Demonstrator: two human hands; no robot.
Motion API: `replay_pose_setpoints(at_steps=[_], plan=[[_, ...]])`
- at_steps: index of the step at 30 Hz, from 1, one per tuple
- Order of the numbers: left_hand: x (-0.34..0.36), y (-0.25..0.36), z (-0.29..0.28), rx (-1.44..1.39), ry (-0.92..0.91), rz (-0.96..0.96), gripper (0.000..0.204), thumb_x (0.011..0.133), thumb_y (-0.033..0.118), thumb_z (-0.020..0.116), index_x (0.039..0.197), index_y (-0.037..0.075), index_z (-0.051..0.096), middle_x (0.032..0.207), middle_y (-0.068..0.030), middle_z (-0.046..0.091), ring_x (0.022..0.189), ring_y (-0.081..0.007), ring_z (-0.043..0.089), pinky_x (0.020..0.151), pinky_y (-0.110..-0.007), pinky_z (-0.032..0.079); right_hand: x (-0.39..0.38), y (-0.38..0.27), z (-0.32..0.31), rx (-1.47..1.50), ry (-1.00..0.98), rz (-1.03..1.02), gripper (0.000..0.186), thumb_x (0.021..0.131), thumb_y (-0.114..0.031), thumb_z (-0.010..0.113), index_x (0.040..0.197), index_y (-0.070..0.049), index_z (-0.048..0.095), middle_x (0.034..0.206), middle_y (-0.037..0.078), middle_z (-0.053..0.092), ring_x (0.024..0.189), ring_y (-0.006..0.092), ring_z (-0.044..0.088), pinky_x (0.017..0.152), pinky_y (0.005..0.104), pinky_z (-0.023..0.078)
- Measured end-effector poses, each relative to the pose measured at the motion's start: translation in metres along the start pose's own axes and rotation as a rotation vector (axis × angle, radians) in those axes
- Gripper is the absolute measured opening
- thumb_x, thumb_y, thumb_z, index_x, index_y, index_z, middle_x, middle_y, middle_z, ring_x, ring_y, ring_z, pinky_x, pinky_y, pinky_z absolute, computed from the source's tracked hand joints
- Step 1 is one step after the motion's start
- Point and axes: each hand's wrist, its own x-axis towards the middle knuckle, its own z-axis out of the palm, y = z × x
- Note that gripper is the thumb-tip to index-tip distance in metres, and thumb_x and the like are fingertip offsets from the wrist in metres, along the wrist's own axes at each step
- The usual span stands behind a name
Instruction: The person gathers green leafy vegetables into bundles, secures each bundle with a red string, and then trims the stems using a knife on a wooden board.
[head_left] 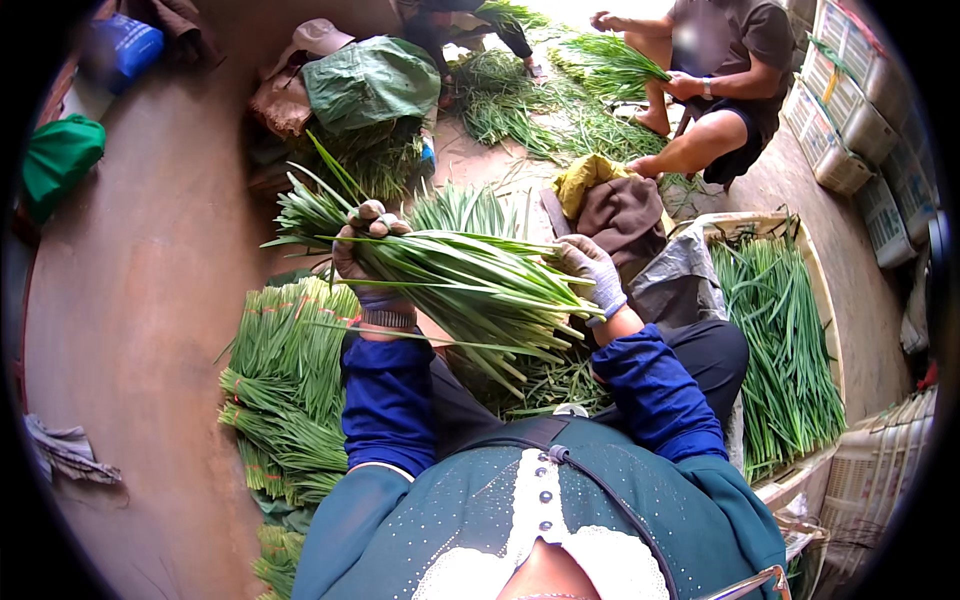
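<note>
A loose bunch of garlic chives (460, 275) lies across in front of me, its leafy tips to the left and pale stem ends to the right. My left hand (368, 250), in a grey glove, is closed around the leafy part. At the stem ends, my gloved right hand (594, 268) pinches some stalks between its bent fingers. Behind the bunch lies another heap of chives (465, 210), partly hidden. Scraps of green leaf (545, 385) are spread below, between my knees.
Banded chive bundles (290, 350) are stacked at my left. On the right stands a crate (825, 330) packed with chives (770, 350). Ahead, a seated person (730, 80) holds a bunch of chives beside a pile of loose greens (540, 110). Pale plastic crates (840, 100) line the right wall.
</note>
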Motion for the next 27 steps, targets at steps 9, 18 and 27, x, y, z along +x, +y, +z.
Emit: replay_pose_setpoints(at_steps=[9, 18, 27], plan=[[0.002, -0.002, -0.015, -0.038, 0.083, 0.020, 0.015, 0.090, 0.020, 0.063, 0.101, 0.010, 0.067, 0.109, -0.0067, 0.065, 0.091, -0.0171, 0.065, 0.092, -0.038, 0.050, -0.010, -0.018, -0.032, 0.026, 0.171, -0.225, 0.012, 0.093, -0.009, 0.066, 0.104, -0.004, 0.065, 0.090, 0.007, 0.069, 0.084, 0.0167, 0.067, 0.077, 0.0297, 0.056], [-0.006, -0.015, 0.020, 0.105, 0.218, -0.025, 0.021, 0.087, 0.018, 0.065, 0.107, 0.011, 0.062, 0.115, -0.0102, 0.067, 0.104, -0.0248, 0.066, 0.088, -0.049, 0.055, -0.092, -0.112, -0.054, -1.617, 0.146, -0.316, 0.053, 0.081, -0.013, 0.070, 0.131, 0.000, 0.057, 0.126, 0.020, 0.061, 0.114, 0.0326, 0.060, 0.102, 0.0381, 0.045], [-0.025, -0.078, 0.051, 0.387, 0.222, -0.071, 0.024, 0.089, 0.012, 0.060, 0.110, 0.001, 0.063, 0.123, -0.0152, 0.065, 0.100, -0.0230, 0.066, 0.083, -0.037, 0.059, -0.117, -0.076, 0.097, -1.630, -0.212, -0.626, 0.123, 0.056, -0.030, 0.092, 0.148, 0.011, 0.022, 0.136, 0.030, 0.047, 0.127, 0.0424, 0.047, 0.110, 0.0461, 0.035]])
